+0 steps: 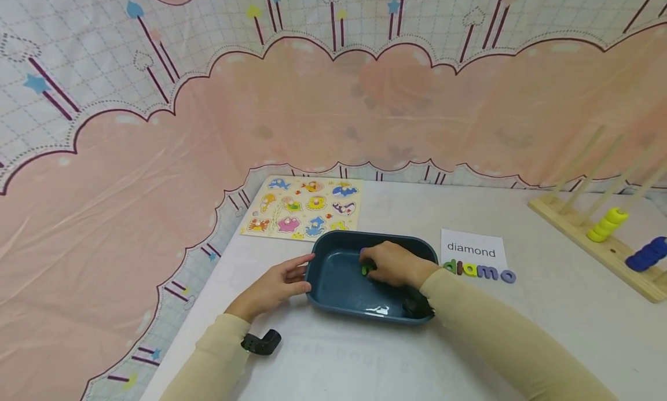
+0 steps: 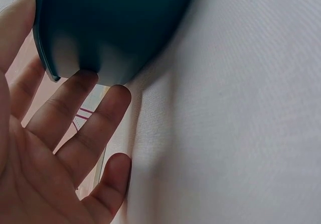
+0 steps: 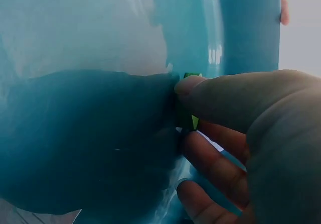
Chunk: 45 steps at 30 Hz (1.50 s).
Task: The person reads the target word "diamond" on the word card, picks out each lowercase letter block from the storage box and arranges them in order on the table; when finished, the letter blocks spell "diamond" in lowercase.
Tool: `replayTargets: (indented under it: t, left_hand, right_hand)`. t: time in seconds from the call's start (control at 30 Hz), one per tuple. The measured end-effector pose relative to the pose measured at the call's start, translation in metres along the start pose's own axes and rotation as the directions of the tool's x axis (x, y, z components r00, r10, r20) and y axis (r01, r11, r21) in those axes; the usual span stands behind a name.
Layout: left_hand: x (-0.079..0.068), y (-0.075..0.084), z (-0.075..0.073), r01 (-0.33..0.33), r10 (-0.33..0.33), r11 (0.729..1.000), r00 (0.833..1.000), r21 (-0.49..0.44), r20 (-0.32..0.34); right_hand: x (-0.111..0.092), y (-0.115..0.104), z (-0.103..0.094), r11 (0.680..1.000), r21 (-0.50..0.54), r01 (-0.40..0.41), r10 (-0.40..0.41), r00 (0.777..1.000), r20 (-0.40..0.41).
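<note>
A dark blue-green basin (image 1: 339, 282) stands on the white table. Inside it, my right hand (image 1: 393, 263) pinches a small green letter (image 3: 189, 103) between thumb and fingers, close over the basin floor; its shape is mostly hidden. A bit of purple (image 1: 362, 251) shows at the fingertips in the head view. My left hand (image 1: 276, 285) rests with extended, spread fingers against the basin's left outer wall (image 2: 110, 38). Right of the basin, the colored letters d, i, a, m, o (image 1: 487, 272) lie in a row under a white card (image 1: 473, 247) printed "diamond".
Behind the basin lies a wooden sea-animal puzzle board (image 1: 302, 207). At the far right stands a wooden peg rack (image 1: 589, 236) with yellow beads (image 1: 607, 224) and dark blue beads (image 1: 647, 254). A patterned cloth (image 1: 365, 111) hangs along the back and left.
</note>
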State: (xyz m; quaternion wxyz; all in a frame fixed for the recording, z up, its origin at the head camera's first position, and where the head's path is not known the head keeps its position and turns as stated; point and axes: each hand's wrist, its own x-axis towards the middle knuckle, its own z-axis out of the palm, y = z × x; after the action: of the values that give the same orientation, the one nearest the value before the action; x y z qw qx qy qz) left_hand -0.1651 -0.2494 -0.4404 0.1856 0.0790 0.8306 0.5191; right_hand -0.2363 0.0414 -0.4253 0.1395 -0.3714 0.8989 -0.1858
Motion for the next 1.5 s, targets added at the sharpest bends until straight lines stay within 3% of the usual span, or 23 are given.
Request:
replayTargets:
  t: [0.37, 0.87, 1.5]
  left_hand:
    - [0.002, 0.002, 0.000, 0.005, -0.005, 1.000, 1.000, 0.002, -0.006]
    - [0.003, 0.002, -0.001, -0.001, 0.001, 1.000, 1.000, -0.011, 0.010]
    - [0.000, 0.003, -0.002, 0.006, -0.006, 1.000, 1.000, -0.006, 0.008]
  right_hand:
    - [-0.001, 0.001, -0.003, 0.999, 0.035, -0.016, 0.017, 0.999, -0.037]
    - [-0.009, -0.008, -0.020, 0.998, 0.061, 0.028, -0.021, 0.994, -0.108]
    - [-0.041, -0.008, -0.055, 0.999, 0.018, 0.031, -0.026, 0.977, -0.213]
